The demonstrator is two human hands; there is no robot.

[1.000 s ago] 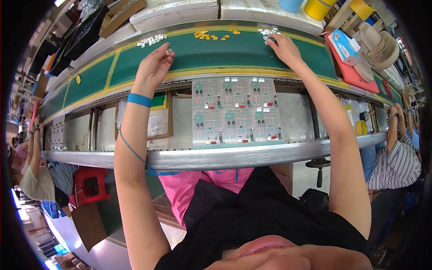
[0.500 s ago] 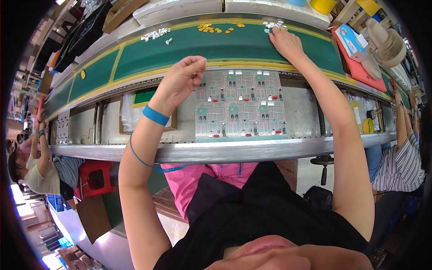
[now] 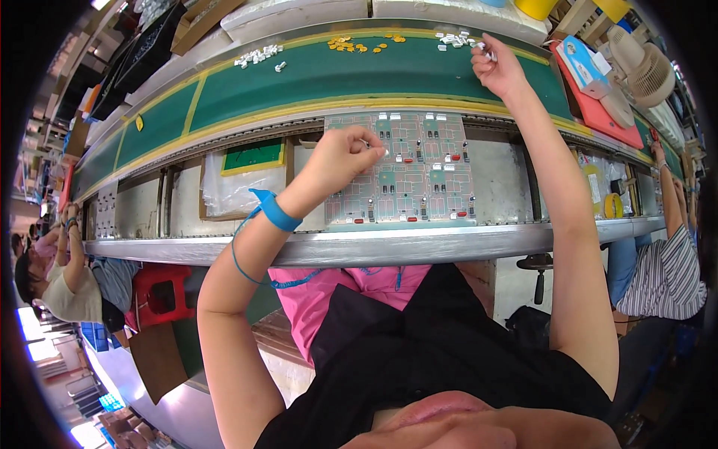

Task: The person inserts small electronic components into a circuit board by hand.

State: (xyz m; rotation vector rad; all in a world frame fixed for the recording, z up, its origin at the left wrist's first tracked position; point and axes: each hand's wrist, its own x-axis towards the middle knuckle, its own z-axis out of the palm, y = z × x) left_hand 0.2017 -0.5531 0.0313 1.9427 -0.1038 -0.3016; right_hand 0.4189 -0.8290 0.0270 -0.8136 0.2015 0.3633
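Observation:
A panel of printed circuit boards (image 3: 399,203) lies in front of me, fitted with white connectors, black parts and red parts. My left hand (image 3: 345,161), with a blue strap at the wrist, is closed in a pinch over the panel's left part. A small white part (image 3: 385,150) shows at its fingertips, too small to name surely. My right hand (image 3: 499,71) is up at the far right of the green belt, fingers curled round small white connectors (image 3: 489,55); how many is hidden. Beside it lies a loose pile of white connectors (image 3: 452,40).
On the green belt (image 3: 314,84) lie orange disc-shaped parts (image 3: 348,46) and another white pile (image 3: 258,56). A metal rail (image 3: 404,247) runs along the near edge. At right stand a red tray (image 3: 598,112) and a fan (image 3: 642,71). Co-workers sit on both sides.
My left hand has moved right and nearer, from the panel's far left corner to over its boards. My right hand has lifted off the white pile and shifted right, with white connectors in its fingers.

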